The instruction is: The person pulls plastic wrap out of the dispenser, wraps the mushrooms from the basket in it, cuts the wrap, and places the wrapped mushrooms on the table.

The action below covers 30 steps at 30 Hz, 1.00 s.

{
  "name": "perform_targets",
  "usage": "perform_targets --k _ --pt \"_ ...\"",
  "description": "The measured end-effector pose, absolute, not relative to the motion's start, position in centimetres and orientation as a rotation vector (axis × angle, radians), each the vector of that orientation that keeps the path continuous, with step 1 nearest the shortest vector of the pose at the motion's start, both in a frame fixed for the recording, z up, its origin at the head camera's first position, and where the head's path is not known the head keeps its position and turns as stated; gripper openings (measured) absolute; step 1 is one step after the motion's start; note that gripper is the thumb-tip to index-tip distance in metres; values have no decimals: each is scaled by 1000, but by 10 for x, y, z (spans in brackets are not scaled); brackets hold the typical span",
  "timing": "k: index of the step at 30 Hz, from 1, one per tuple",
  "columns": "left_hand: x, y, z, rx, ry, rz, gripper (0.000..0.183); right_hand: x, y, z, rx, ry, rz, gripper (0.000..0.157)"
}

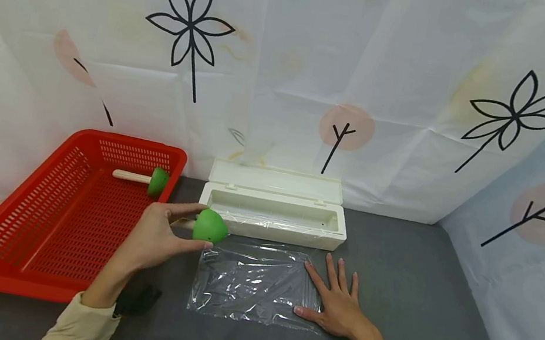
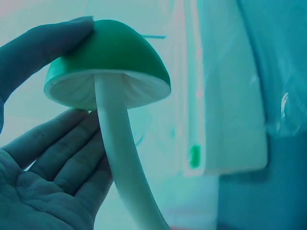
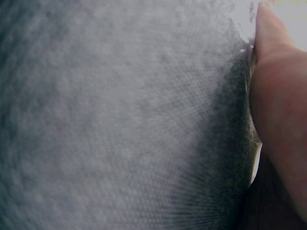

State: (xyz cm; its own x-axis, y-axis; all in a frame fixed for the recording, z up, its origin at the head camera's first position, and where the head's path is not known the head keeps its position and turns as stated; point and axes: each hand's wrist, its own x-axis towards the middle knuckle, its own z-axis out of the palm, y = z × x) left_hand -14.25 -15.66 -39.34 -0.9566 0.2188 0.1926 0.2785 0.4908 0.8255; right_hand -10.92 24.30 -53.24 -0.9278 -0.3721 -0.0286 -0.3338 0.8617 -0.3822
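My left hand (image 1: 155,237) pinches a mushroom with a green cap (image 1: 210,226) and a pale stem between thumb and fingers. It is held above the left end of a sheet of clear plastic film (image 1: 254,286). In the left wrist view the thumb lies on the mushroom's cap (image 2: 115,52) and the fingers are under its rim; the white stem curves downward. My right hand (image 1: 338,308) lies with fingers spread on the film's right edge. The right wrist view shows mostly blurred grey cloth and part of the right hand (image 3: 283,100).
A white cling film box (image 1: 333,242) with its lid raised stands behind the sheet, with film over its front. At the left, a red plastic basket (image 1: 52,206) holds another green-capped mushroom (image 1: 158,182). White patterned cloth (image 1: 287,77) rises behind the grey tabletop (image 1: 418,294).
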Motion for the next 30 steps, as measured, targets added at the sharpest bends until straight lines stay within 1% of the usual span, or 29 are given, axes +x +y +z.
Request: perform_targets --k 10,14,22,30 --pt "-137 -113 -419 -592 -2601 -1632 62 -110 239 -524 -482 2868 -502 96" --pt "-132 -97 -426 -567 -2629 -1688 63 -111 239 -524 -481 2870 -495 97" --pt "-125 -72 -439 -539 -2728 -1611 62 -110 242 -531 -534 2933 -561 97" --pt "-121 -49 -457 -595 -2742 -1658 63 -111 245 -539 -572 2952 -596 95"
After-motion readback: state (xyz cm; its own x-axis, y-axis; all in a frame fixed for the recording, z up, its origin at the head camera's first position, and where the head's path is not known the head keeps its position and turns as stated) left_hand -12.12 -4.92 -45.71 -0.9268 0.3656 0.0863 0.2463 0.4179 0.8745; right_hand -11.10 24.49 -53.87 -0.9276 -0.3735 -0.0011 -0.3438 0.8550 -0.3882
